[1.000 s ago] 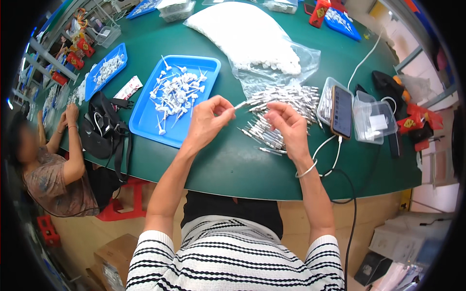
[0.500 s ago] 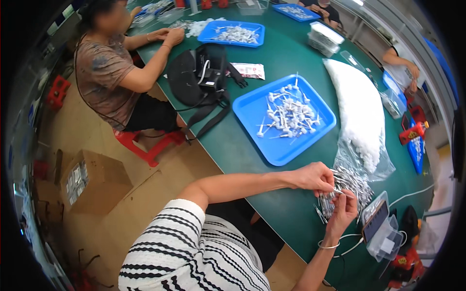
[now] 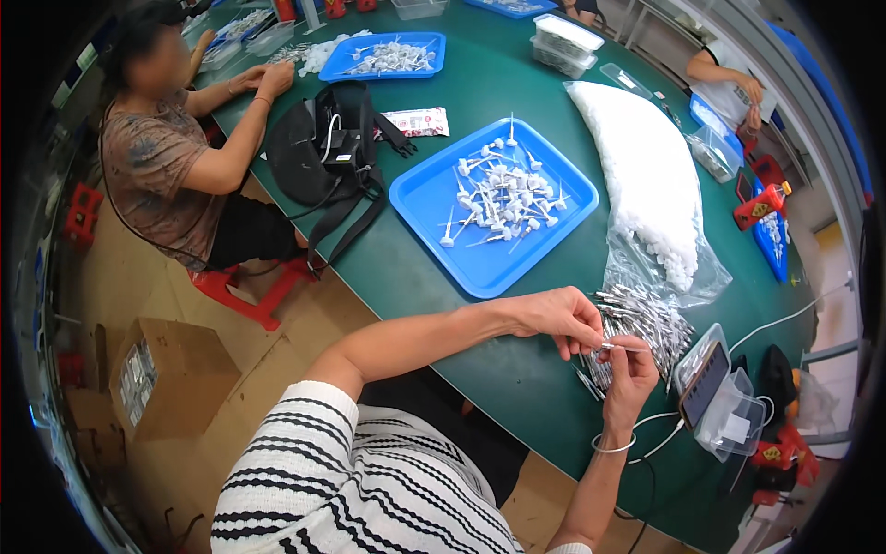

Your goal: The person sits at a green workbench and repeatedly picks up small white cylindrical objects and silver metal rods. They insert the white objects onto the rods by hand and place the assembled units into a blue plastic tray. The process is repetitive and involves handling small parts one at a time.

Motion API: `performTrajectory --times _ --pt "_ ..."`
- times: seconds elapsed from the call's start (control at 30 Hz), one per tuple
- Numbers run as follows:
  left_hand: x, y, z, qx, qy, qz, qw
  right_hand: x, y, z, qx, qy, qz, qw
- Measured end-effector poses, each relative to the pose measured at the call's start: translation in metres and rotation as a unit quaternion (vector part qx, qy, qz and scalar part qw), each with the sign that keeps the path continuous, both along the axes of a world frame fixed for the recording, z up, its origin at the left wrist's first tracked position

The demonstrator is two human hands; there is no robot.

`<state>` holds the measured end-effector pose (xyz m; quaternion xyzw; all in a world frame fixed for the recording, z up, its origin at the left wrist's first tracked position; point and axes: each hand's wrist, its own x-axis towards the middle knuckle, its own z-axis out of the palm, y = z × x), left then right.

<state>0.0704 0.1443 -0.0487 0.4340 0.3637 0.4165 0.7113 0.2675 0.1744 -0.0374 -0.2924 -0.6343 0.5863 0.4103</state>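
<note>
Both hands are up over the near right edge of the dark green round table [image 3: 517,74], and they meet on one thin silver metal pin [image 3: 624,348]: the left hand [image 3: 559,318] has its fingertips pinched shut on the pin's left end, and the right hand [image 3: 630,375] closes its thumb and fingers around the right part, so the pin hangs level between them just above the table. Right beneath and beyond it lies one loose heap of matching silver pins [image 3: 646,323], too many to count. To the far left of that, one large blue plastic tray [image 3: 434,198] holds a scatter of small white plastic parts; a second blue tray [image 3: 365,48] sits much farther off. One long clear bag of white pieces [image 3: 637,175] stretches along the right. One phone in a clear box [image 3: 706,383] lies near the right hand. One black bag [image 3: 318,152] rests on the left, beside a seated person [image 3: 171,162].
</note>
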Motion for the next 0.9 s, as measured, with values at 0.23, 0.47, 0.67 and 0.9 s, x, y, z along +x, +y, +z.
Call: performTrajectory --times 0.23,0.47,0.67,0.9 --pt "-0.0035 -0.0004 0.0035 -0.005 -0.008 -0.023 1.0 -0.0002 -0.0002 0.002 -0.004 0.042 0.048 0.998" --pt "-0.0044 -0.0015 0.0069 0.003 0.004 -0.028 1.0 0.0021 0.0023 0.0034 0.004 0.028 0.073 0.997" --pt "-0.0045 -0.0025 0.0084 0.013 0.017 -0.019 1.0 0.003 0.0025 0.0042 -0.014 0.034 0.077 0.996" --pt "-0.0028 -0.0014 0.0066 0.031 0.02 -0.001 0.999 0.0012 0.0022 0.0026 -0.016 0.037 0.039 0.998"
